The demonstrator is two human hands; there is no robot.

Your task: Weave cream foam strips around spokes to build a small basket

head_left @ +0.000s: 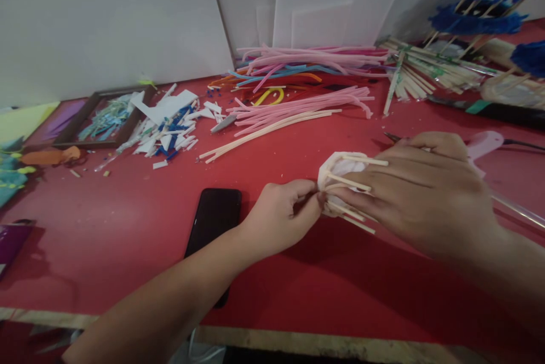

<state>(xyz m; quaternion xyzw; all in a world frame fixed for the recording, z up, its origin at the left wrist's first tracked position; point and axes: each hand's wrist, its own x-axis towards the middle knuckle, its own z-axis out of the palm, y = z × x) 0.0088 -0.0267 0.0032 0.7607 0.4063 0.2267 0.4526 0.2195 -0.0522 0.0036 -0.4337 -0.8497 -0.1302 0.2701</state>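
To the right of the black phone [217, 216], the left hand [283, 213] pinches the edge of a rounded white piece [338, 165] bristling with pale sticks [349, 181]. Farther right of the phone, the right hand [430, 191] grips that same piece, fingers laid among the sticks. Beyond the phone lie pink fuzzy stems [293, 108] and, left of those, white and blue scraps [172, 107]

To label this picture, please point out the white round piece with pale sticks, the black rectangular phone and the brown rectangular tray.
White round piece with pale sticks [336, 169]: head view, on its white surface.
Black rectangular phone [217, 215]: head view, on its screen.
Brown rectangular tray [80, 118]: head view, on its left rim.
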